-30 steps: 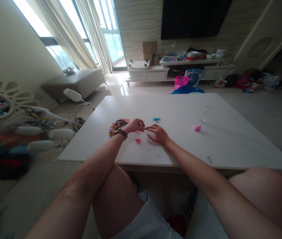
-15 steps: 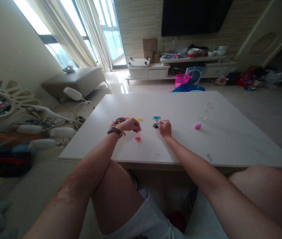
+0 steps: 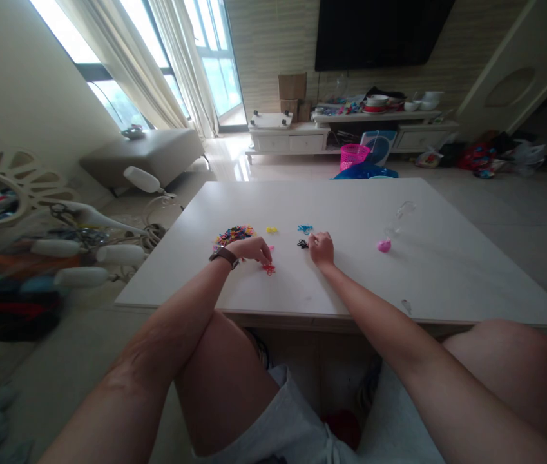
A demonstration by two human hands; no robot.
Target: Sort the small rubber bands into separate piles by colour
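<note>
My left hand [image 3: 254, 249], a watch on its wrist, is closed with its fingertips pinched down at a small pile of red rubber bands [image 3: 268, 270]. A band in the pinch blends with the pile. Close behind the fingers lies a bit of pink [image 3: 272, 247]. Beside the left hand is a mixed heap of multicoloured bands [image 3: 235, 234]. My right hand [image 3: 322, 249] rests on the table with curled fingers, next to a pile of black bands [image 3: 302, 243]. What it holds, if anything, is hidden. Blue bands [image 3: 305, 229] and yellow bands [image 3: 272, 230] lie farther back.
On the right of the white table [image 3: 350, 200] are a pink lump [image 3: 384, 245] and a clear plastic piece [image 3: 405, 208]. Another small clear piece [image 3: 406, 306] lies near the front edge. Beyond the table stands a pink basket [image 3: 353, 155]; a white lamp [image 3: 142, 179] is at left.
My left hand has moved down and slightly toward me, bringing its fingertips from above the table to the red pile. My right hand has stayed beside the black bands.
</note>
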